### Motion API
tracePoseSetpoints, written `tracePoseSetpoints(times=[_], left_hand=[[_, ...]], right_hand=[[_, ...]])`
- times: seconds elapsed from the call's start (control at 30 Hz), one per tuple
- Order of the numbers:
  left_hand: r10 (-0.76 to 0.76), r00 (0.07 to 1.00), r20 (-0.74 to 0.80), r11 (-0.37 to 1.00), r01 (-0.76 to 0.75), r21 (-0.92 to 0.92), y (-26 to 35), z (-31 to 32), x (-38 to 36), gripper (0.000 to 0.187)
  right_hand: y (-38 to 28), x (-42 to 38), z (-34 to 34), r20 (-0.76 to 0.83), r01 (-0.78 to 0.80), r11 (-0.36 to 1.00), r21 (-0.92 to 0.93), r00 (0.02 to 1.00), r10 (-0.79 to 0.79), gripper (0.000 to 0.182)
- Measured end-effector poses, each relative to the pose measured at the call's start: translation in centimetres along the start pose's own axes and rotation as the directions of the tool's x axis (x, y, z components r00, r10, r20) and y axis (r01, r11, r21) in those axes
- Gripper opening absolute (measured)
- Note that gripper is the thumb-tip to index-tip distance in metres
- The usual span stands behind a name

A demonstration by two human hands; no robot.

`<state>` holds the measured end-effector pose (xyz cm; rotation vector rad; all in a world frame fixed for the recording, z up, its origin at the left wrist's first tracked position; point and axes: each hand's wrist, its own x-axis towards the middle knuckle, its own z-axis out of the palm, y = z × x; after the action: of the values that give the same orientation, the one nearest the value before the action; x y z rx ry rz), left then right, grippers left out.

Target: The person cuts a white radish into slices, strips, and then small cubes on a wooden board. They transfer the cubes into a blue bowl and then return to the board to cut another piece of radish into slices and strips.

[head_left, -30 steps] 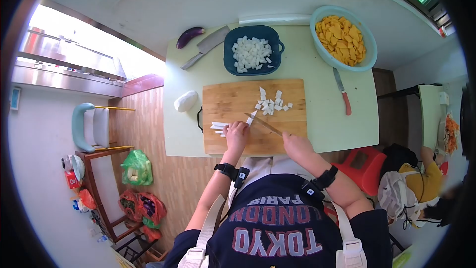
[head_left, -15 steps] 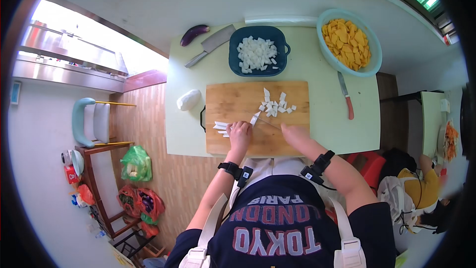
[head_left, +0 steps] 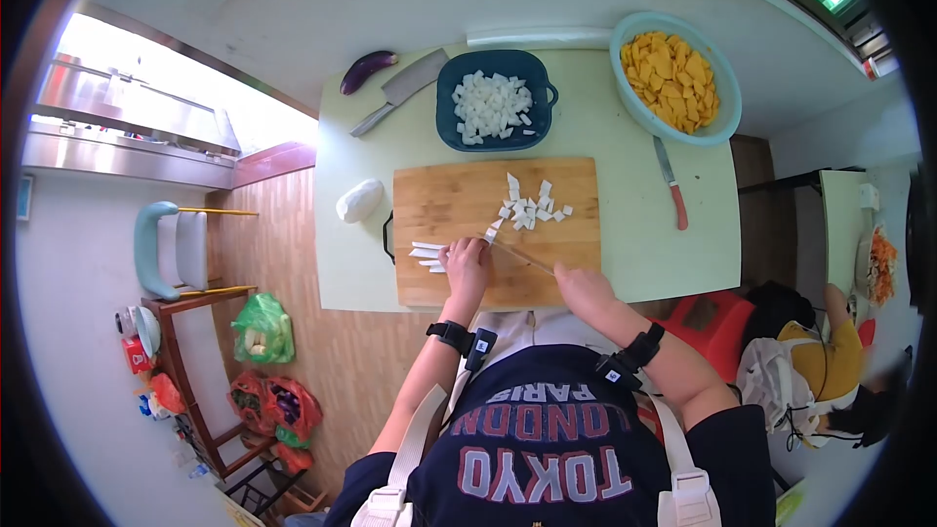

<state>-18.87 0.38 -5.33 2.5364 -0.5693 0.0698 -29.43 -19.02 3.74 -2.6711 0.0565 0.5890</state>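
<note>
One left hand (head_left: 467, 265) curls over white strips (head_left: 426, 254), right hand (head_left: 586, 291) round knife (head_left: 527, 259); shirt (head_left: 547, 434) reads "PARIS LONDON TOKYO".

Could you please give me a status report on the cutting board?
Left hand holding white strips; right hand gripping knife. Diced white pieces loose on cutting board, beyond the knife. Nothing visibly blocking the cut.

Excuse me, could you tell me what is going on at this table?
A person is cutting white strips into small pieces on a wooden board. The left hand holds the strips down, and the right hand grips a knife beside their right ends. Cut pieces lie farther up the board, and more are in the dark blue basin beyond it. A larger white piece rests left of the board.
</note>
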Motion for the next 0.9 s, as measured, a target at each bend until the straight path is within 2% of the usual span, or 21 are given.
tracePoseSetpoints(times=[0.17, 0.23, 0.33, 0.37, 0.43, 0.53, 0.67, 0.73, 0.9], left_hand=[[0.03, 0.999, -0.01, 1.0, -0.03, -0.007, -0.3, 0.0, 0.0, 0.006], [0.038, 0.999, -0.026, 0.999, -0.038, 0.001, -0.5, 0.1, -0.1, 0.006], [0.046, 0.999, -0.026, 0.999, -0.046, 0.012, -0.5, 0.1, 0.0, 0.004], [0.048, 0.998, -0.029, 0.999, -0.048, 0.011, -0.7, 0.0, 0.1, 0.004], [0.003, 0.995, 0.103, 0.999, 0.001, -0.045, -1.0, -0.9, 0.1, 0.003], [0.003, 1.0, 0.008, 1.0, -0.003, -0.024, -0.8, -1.6, -0.5, 0.003], [0.008, 1.0, 0.001, 1.0, -0.008, 0.013, -0.5, -1.4, -0.6, 0.003], [0.055, 0.998, 0.012, 0.995, -0.056, 0.077, -0.3, -1.3, -0.6, 0.005], [0.02, 0.999, 0.044, 0.994, -0.025, 0.107, -0.3, -0.9, -0.9, 0.008]], right_hand=[[0.2, 0.9, 0.4, 0.028, 0.018, 0.998, 0.057, 0.999, -0.02, 0.01], [0.4, 2.0, 1.3, -0.015, 0.034, 0.985, 0.167, 0.999, -0.032, 0.011], [0.2, 4.3, 1.9, -0.004, 0.022, 0.985, 0.173, 1.0, -0.022, 0.011], [0.3, 4.4, 2.0, -0.007, 0.023, 0.985, 0.171, 1.0, -0.022, 0.011], [0.2, 4.5, 2.0, -0.025, 0.048, 0.985, 0.166, 0.999, -0.044, 0.011], [0.1, 2.6, 1.6, -0.045, 0.072, 0.991, 0.114, 0.997, -0.067, 0.01], [-0.6, 0.1, 0.7, 0.0, 0.046, 0.997, 0.061, 0.999, -0.046, 0.009], [-0.8, -0.3, 1.0, -0.036, 0.027, 0.998, 0.054, 0.999, -0.025, 0.01], [-1.2, -0.4, 1.4, 0.005, 0.011, 0.999, 0.045, 1.0, -0.011, 0.009]])
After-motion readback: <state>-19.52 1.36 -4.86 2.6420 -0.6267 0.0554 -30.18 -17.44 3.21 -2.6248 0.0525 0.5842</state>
